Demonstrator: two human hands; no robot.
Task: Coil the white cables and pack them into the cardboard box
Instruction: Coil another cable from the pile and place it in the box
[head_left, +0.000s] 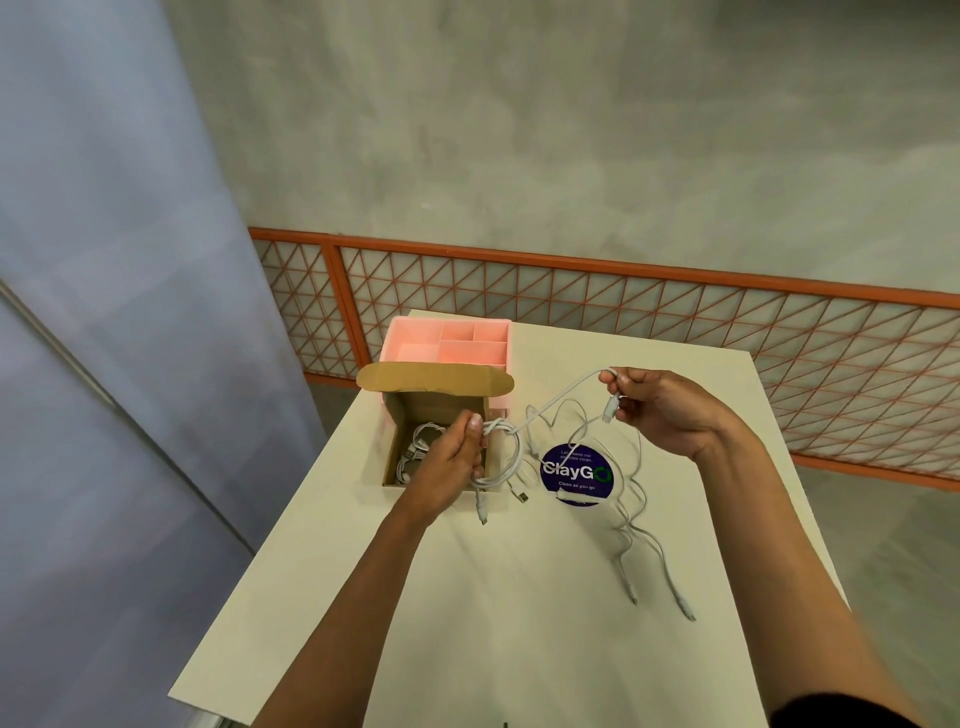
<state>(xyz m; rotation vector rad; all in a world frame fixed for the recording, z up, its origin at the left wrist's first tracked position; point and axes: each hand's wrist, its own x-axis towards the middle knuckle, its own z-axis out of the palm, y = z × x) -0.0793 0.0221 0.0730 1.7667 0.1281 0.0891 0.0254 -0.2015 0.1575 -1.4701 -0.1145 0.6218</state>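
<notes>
An open cardboard box (415, 410) stands at the table's far left, its flap up, with coiled white cables (415, 449) inside. My left hand (452, 457) pinches a partly wound white cable coil (501, 457) just right of the box; two plugs dangle below it. My right hand (665, 410) holds the same cable's free end near its plug, raised above the table. The cable runs slack between both hands. More loose white cables (641, 525) trail over the table to the right, ending in two plugs near the middle.
A pink divided organiser (449, 340) stands behind the box. A round blue "ClayGo" sticker (576, 475) is on the white table (519, 623). An orange lattice railing (623, 306) runs behind; the table's left edge drops off beside the box.
</notes>
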